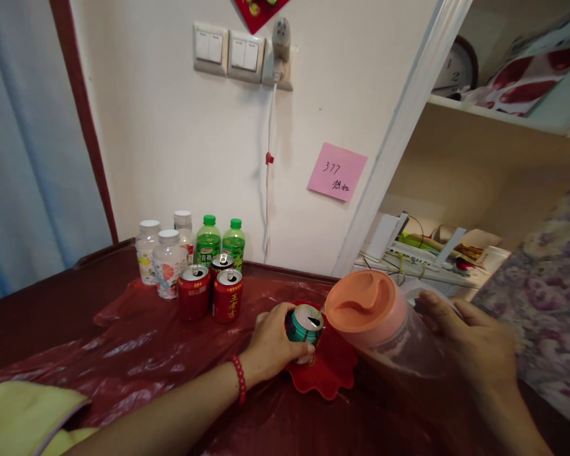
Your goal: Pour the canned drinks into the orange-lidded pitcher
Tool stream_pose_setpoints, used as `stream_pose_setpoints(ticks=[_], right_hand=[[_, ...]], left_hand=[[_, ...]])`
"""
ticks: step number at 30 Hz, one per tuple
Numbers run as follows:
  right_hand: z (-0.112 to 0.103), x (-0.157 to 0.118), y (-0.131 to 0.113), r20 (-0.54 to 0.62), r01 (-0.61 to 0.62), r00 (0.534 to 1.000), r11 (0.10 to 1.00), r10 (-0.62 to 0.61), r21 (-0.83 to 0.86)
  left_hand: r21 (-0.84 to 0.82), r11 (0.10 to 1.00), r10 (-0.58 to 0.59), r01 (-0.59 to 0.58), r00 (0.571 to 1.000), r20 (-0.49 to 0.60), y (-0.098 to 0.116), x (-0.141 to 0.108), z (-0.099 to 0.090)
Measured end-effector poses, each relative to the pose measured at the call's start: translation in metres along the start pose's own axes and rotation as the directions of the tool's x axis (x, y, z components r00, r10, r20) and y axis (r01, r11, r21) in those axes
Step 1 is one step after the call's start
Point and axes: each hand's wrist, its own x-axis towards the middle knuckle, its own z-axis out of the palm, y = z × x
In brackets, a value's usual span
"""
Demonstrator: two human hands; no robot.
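My left hand (272,341), with a red bead bracelet at the wrist, is wrapped round a green can (306,327) with an opened top. The can is over a red flower-shaped mat (330,364) and leans slightly. In my right hand (470,335) is the handle of a clear pitcher (399,342) with an orange lid (361,301). The pitcher is tipped to the left, its lid beside the can's top. A thin streak shows between the lid and the can; whether it is liquid is hard to tell.
Red cans (227,296), clear jars (168,266) with white lids and green-capped bottles (234,244) stand at the back left. A yellow cloth (28,415) lies front left on the red plastic sheet (137,361). Shelves (498,113) are on the right.
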Motion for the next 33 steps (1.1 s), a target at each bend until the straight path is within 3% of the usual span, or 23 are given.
stream_pose_setpoints(ticks=[33], right_hand=[[0.0008, -0.0011, -0.0012, 0.005, -0.006, 1.000, 1.000, 0.006, 0.019]], left_hand=[[0.015, 1.000, -0.011, 0.011, 1.000, 0.004, 0.0016, -0.0003, -0.0003]])
